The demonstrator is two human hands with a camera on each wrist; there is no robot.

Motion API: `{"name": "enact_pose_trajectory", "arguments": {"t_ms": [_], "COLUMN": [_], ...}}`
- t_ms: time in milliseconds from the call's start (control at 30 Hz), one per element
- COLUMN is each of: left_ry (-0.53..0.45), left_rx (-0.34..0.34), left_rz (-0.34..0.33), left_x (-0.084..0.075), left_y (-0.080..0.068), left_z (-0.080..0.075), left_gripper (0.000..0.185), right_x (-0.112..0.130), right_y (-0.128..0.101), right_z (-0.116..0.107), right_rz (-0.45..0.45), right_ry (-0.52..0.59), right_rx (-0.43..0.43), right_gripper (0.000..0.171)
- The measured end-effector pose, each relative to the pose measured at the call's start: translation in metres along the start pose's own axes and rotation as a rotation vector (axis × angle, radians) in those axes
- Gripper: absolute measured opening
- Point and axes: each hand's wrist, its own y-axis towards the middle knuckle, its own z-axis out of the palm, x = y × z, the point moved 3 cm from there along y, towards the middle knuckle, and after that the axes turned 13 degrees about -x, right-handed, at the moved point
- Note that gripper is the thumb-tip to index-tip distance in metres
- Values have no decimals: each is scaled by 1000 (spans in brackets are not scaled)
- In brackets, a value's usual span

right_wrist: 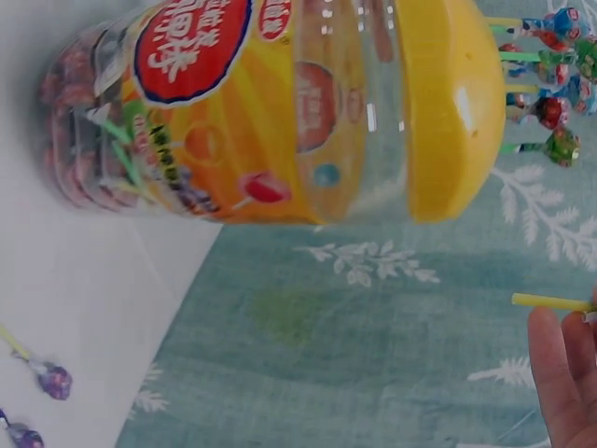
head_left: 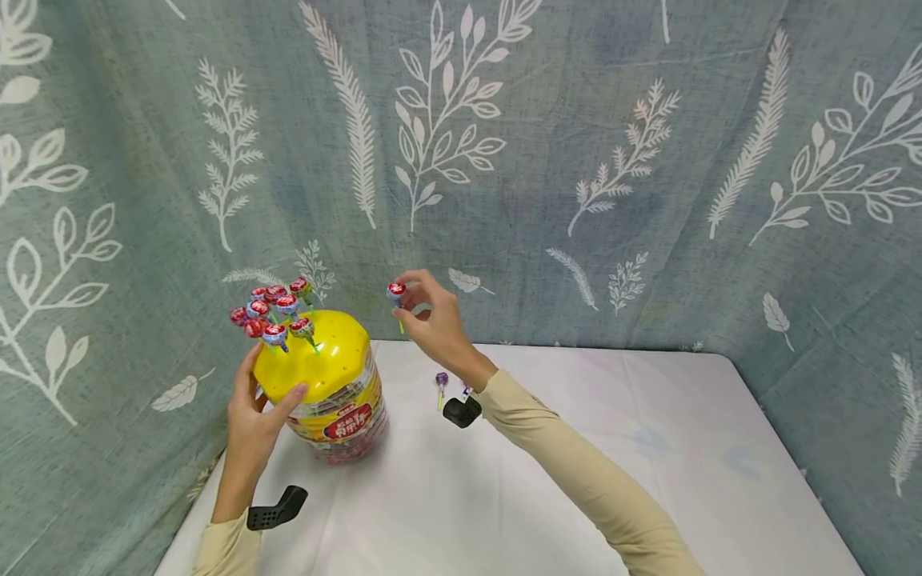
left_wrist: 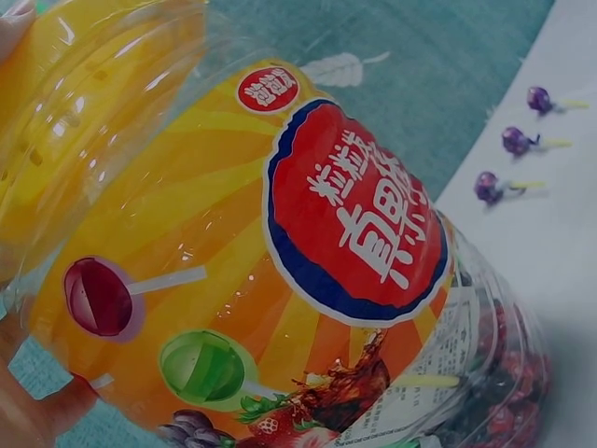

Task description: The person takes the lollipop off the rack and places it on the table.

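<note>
Two hands: our left hand [head_left: 254, 424] cups the tilted jar [head_left: 334, 392], hiding its side; our right hand [head_left: 430, 320] pinches a lollipop [head_left: 395, 292].

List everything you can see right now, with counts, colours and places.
Jar: one, clear with orange label, table's left rear.
Lid: one, yellow dome, on the jar.
Lollipops in lid: about nine, mostly red wrappers, stuck upright in the lid.
Held lollipop: one, red wrapper, yellow stick, right of the jar, above the table.
Purple lollipops: three, lying on the table beyond the jar.
Table: one, white.
Curtain: teal, white leaf print, behind and at the sides.
Left hand: holds the jar.
Right hand: pinches the held lollipop.
</note>
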Motion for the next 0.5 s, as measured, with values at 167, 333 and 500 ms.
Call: {"name": "enact_pose_trajectory", "arguments": {"t_ms": [167, 333, 500], "left_ry": [-6, -5, -5], "left_rx": [-7, -10, -15], "left_rz": [10, 6, 1], "left_x": [-2, -2, -1], "left_y": [0, 0, 0], "left_z": [0, 1, 1], "left_gripper": [80, 80, 80], "right_x": [6, -1, -6], "right_y": [-4, -7, -10], "right_z": [-11, -20, -29], "right_rz": [32, 70, 90], "right_ry": [-10, 0, 0], "right_rx": [18, 8, 8], "right_gripper": [33, 34, 35]}}
